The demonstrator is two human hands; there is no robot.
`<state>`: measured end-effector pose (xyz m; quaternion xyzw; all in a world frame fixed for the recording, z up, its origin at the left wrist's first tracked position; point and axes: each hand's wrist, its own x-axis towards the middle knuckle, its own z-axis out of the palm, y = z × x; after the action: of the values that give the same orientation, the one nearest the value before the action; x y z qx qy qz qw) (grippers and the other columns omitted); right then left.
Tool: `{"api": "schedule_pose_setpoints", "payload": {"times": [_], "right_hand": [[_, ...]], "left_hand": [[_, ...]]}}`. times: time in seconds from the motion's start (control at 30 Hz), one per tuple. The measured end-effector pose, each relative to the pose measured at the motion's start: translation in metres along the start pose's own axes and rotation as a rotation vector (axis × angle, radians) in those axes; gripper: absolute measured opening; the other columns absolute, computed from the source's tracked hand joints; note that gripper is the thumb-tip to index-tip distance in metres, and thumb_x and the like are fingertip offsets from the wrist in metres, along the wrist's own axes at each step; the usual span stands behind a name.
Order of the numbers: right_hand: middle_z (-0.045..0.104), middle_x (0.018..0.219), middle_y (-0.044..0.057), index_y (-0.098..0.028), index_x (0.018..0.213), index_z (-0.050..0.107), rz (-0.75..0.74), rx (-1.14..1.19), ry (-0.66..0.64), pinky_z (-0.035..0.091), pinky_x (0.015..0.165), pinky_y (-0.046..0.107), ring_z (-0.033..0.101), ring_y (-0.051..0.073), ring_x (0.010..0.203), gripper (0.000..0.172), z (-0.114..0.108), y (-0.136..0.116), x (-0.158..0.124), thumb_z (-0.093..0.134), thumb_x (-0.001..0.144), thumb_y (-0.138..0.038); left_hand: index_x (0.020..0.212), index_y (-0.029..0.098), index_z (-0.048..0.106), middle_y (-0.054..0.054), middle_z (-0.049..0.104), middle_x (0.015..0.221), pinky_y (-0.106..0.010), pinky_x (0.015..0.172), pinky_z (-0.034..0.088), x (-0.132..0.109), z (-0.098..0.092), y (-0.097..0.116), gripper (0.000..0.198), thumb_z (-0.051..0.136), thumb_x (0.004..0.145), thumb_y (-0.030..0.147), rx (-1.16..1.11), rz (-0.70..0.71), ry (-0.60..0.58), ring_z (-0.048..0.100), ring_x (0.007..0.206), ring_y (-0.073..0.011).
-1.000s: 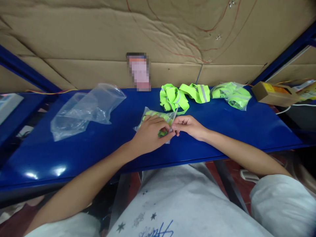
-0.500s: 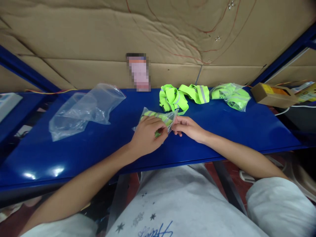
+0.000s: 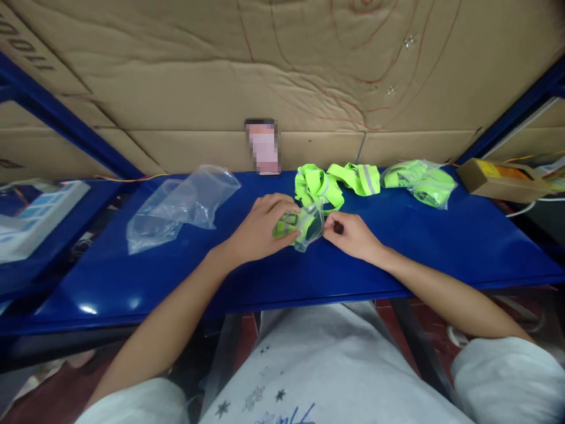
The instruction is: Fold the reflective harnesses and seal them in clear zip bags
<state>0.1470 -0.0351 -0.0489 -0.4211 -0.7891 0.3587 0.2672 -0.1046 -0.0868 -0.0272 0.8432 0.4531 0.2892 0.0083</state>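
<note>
My left hand (image 3: 267,228) is wrapped round a small clear bag (image 3: 314,224) with a folded neon yellow-green strap (image 3: 289,224) in it. The fingers of my right hand (image 3: 353,235) are pinched at the bag's right edge. Just behind the bag lies a loose bundle of neon strap with grey stripes (image 3: 315,184), and a second strap part (image 3: 359,178) extends to its right. Further right sits a filled clear bag of neon strap (image 3: 424,181).
Flat clear bags (image 3: 185,203) lie on the left of the blue table (image 3: 397,259). A phone (image 3: 265,147) leans on the cardboard wall (image 3: 198,94). An open cardboard box (image 3: 498,181) is at the right end; a white object (image 3: 44,215) stands far left.
The view has shifted. The bag between my hands has turned, and more of the folded strap shows past my left fingers. My right hand remains at the bag's edge.
</note>
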Motion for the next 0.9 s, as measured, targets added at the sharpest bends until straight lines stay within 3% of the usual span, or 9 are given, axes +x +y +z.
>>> {"api": "schedule_pose_setpoints", "payload": {"times": [0.1,0.2,0.27,0.4,0.53,0.73,0.9], "right_hand": [[0.064,0.074,0.0,-0.02,0.072,0.059,-0.038,-0.135,0.042,0.03,0.065,0.027,0.052,0.015,0.068,0.011,-0.002,0.001,-0.003,0.067,0.079,-0.024],[0.061,0.074,0.0,-0.02,0.077,0.061,-0.058,-0.19,0.069,0.028,0.064,0.026,0.05,0.015,0.067,0.016,-0.001,0.005,-0.001,0.072,0.082,-0.031],[0.06,0.074,0.0,-0.02,0.083,0.066,-0.075,-0.183,0.058,0.028,0.065,0.026,0.05,0.015,0.068,0.018,0.0,0.008,0.001,0.074,0.084,-0.036],[0.054,0.064,-0.002,-0.02,0.086,0.075,-0.069,-0.092,-0.039,0.028,0.061,0.025,0.045,0.013,0.06,0.027,-0.001,0.016,0.006,0.075,0.086,-0.047],[0.052,0.057,-0.002,-0.017,0.076,0.073,-0.034,0.044,-0.097,0.034,0.058,0.025,0.047,0.014,0.058,0.051,-0.001,0.023,0.012,0.07,0.085,-0.067],[0.062,0.069,-0.001,-0.018,0.092,0.074,-0.017,0.199,-0.078,0.047,0.065,0.028,0.059,0.018,0.071,0.055,0.0,0.026,0.014,0.078,0.077,-0.07],[0.071,0.087,0.004,-0.018,0.097,0.073,-0.027,0.282,-0.093,0.054,0.077,0.034,0.066,0.022,0.085,0.056,0.0,0.018,0.011,0.075,0.08,-0.071]], "left_hand": [[0.128,0.02,0.06,-0.014,0.062,0.138,-0.047,0.113,0.038,-0.001,0.0,-0.013,0.042,0.063,0.095,0.045,-0.045,-0.05,-0.094,0.056,0.132,-0.03],[0.153,0.022,0.046,-0.018,0.047,0.159,-0.057,0.125,0.022,-0.002,0.003,-0.022,0.093,0.078,0.078,0.068,-0.034,-0.081,-0.255,0.04,0.151,-0.0389],[0.159,0.025,0.04,-0.019,0.046,0.161,-0.06,0.126,0.017,-0.003,0.008,-0.026,0.109,0.081,0.071,0.074,0.029,-0.106,-0.319,0.038,0.152,-0.0414],[0.155,0.021,0.046,-0.019,0.06,0.147,-0.055,0.121,0.027,-0.005,0.021,-0.026,0.104,0.08,0.072,0.075,0.098,-0.103,-0.239,0.052,0.139,-0.039],[0.152,0.021,0.05,-0.018,0.063,0.142,-0.056,0.123,0.023,-0.006,0.032,-0.018,0.1,0.081,0.072,0.074,0.127,-0.034,-0.087,0.055,0.136,-0.0381],[0.147,0.024,0.055,-0.016,0.066,0.138,-0.058,0.126,0.019,-0.009,0.039,-0.01,0.081,0.076,0.082,0.069,0.157,0.031,0.093,0.055,0.133,-0.0364],[0.146,0.027,0.054,-0.016,0.064,0.137,-0.058,0.124,0.022,-0.011,0.045,-0.007,0.078,0.075,0.083,0.068,0.267,0.103,0.162,0.055,0.13,-0.0352]]}}
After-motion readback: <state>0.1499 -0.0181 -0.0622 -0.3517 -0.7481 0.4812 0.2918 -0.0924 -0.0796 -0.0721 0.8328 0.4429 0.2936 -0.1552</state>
